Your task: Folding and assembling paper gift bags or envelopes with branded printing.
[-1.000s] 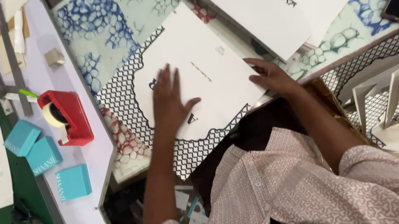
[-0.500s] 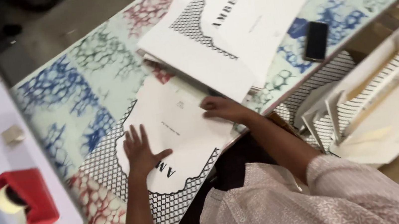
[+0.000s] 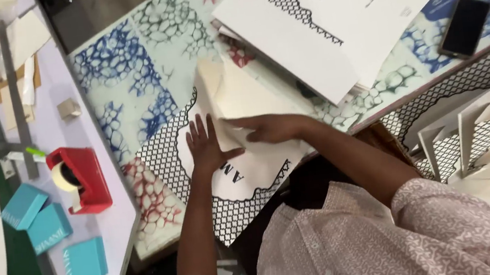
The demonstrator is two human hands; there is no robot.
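A white printed sheet (image 3: 244, 180) with a black net-pattern border lies on the patterned table cover (image 3: 127, 77). Its far part is folded over toward me, showing the plain cream back (image 3: 240, 92). My left hand (image 3: 206, 145) lies flat on the sheet with fingers spread, at the fold. My right hand (image 3: 271, 128) presses flat along the folded flap, fingers pointing left. Neither hand grips anything.
A stack of similar printed sheets (image 3: 342, 16) lies at the far right, a black phone (image 3: 465, 26) beside it. Folded paper pieces (image 3: 484, 129) stand in a box at right. A red tape dispenser (image 3: 80, 177) and teal boxes (image 3: 45, 221) sit on the left table.
The far part of the sheet has been folded over toward me. Both hands shifted onto the fold. The camera view also moved.
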